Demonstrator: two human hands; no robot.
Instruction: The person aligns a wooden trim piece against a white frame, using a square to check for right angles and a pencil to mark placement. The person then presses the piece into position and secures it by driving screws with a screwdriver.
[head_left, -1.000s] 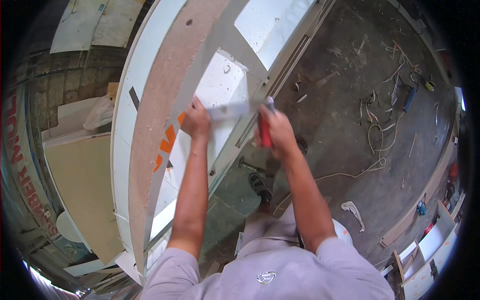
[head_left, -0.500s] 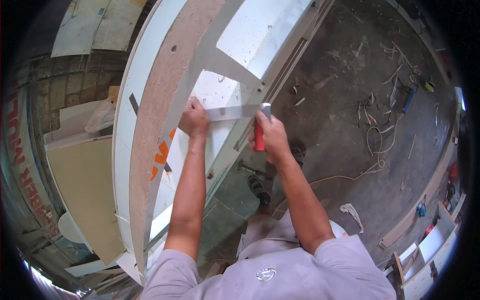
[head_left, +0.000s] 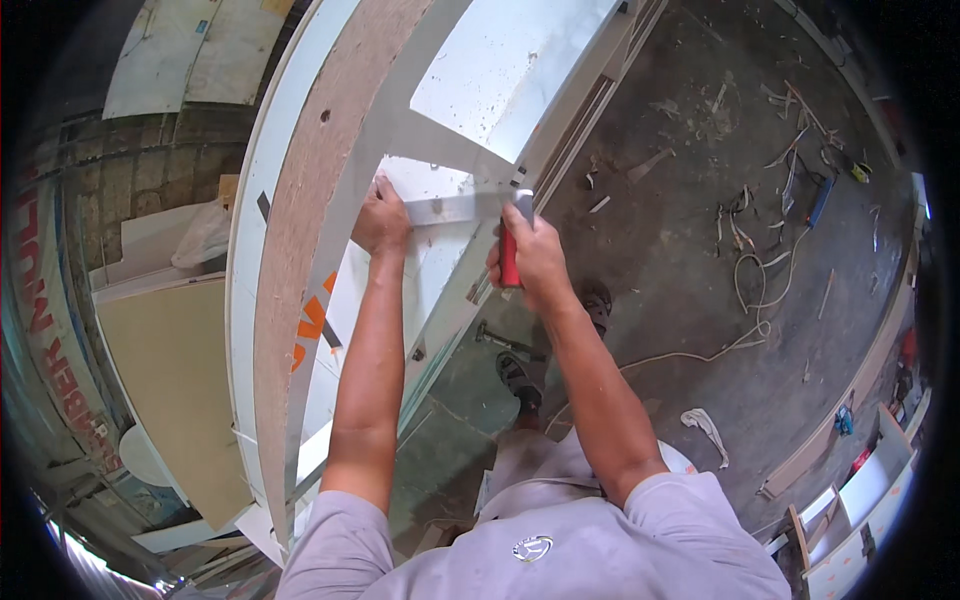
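The tool has a bright red handle [head_left: 509, 262] with a grey upper part that ends in a pale tip, and a flat pale grey strip [head_left: 445, 209], thin and slightly blurred, runs across from near its top. Whether strip and handle are one piece, I cannot tell. The red handle sits inside the right hand [head_left: 538, 265], whose fingers are wrapped around it, with the grey part rising above the thumb. To the left of that grip, the strip reaches over to the left hand [head_left: 382, 220], which is closed in a fist on its far end; the fingertips are hidden. Below the strip, between the two grips, lies a white panel [head_left: 425, 265] inside a grey frame [head_left: 385, 125]. Left of the left hand runs a rough brown board [head_left: 308, 155], with orange marks [head_left: 330, 283] just below that hand. Below the right hand, a hammer [head_left: 508, 340] lies on the floor, well apart from the grip
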